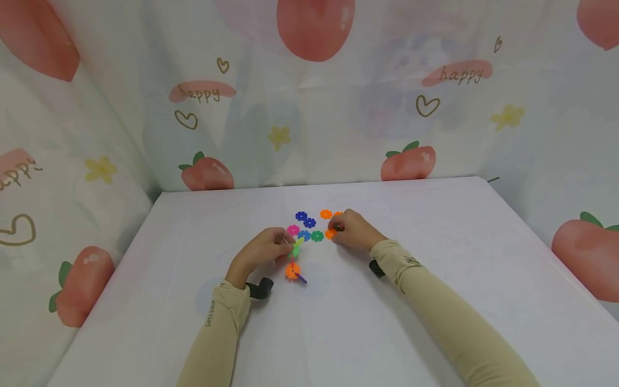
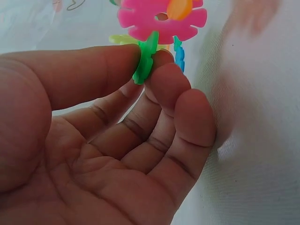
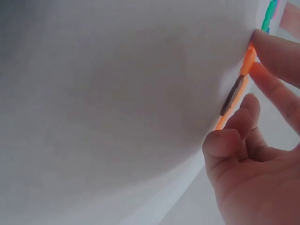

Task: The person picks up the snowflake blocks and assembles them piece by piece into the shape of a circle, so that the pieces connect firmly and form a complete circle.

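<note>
While a white table (image 1: 367, 333) spreads beneath both hands, the left hand (image 1: 263, 250) and the right hand (image 1: 357, 231) stand apart, close to a scatter of small notched discs. The left pinches a joined piece (image 1: 292, 270) by its green disc (image 2: 146, 63), between thumb and fingers. This piece sits at the left fingertips, its long axis running from there back toward the person's body: a yellow disc (image 1: 301, 241) is at the far end, and a purple disc (image 1: 302, 279) at the near end points slightly to the right hand's side. The right fingertips touch an orange disc (image 1: 330, 235); whether they grip it, I cannot tell. A dark disc (image 3: 232, 96) lies just under that hand, and two navy discs (image 1: 309, 222) lie beyond and between both hands. The step in hand looks like choosing another disc; the next move probably calls for lifting it and lining up notches while the left hand steadies the piece.
</note>
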Action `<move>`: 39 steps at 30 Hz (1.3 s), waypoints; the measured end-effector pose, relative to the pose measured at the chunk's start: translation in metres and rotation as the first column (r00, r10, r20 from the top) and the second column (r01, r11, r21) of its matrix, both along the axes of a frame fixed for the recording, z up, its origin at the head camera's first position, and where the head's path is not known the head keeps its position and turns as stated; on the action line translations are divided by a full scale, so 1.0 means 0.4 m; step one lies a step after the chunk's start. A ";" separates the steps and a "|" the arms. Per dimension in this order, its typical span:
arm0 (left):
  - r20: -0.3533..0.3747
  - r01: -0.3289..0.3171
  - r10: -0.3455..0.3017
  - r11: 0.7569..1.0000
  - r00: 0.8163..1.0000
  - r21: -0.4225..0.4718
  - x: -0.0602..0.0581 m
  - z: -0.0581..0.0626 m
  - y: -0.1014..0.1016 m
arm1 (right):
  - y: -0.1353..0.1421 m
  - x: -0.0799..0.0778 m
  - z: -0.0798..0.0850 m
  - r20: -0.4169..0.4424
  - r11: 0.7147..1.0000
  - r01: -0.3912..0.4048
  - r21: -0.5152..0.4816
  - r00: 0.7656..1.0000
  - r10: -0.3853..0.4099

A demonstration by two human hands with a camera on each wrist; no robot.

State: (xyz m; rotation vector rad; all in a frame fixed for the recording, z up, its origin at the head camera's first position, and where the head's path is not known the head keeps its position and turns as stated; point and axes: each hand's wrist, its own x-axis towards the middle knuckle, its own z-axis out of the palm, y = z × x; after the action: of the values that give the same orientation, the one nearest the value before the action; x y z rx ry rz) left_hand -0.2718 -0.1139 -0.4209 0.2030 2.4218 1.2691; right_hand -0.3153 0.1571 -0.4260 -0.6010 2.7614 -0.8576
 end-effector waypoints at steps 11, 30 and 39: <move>-0.022 0.020 -0.020 1.000 1.000 0.014 0.000 0.002 0.004 | 0.009 0.013 0.000 -0.005 0.988 0.087 -0.126 0.996 -0.089; -0.017 0.045 -0.044 0.998 0.999 0.051 0.003 -0.003 0.012 | -0.031 0.042 0.011 0.176 0.902 0.217 -0.372 0.971 -0.161; -0.024 0.048 -0.047 0.998 0.999 0.038 0.005 -0.004 0.017 | -0.054 0.049 0.008 0.265 0.863 0.246 -0.442 0.955 -0.136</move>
State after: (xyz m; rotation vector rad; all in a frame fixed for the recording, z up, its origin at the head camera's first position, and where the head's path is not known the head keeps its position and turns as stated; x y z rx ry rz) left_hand -0.2698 -0.1070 -0.4226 0.2858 2.3981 1.3006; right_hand -0.2955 0.1356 -0.4229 -0.2674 2.4339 -1.5655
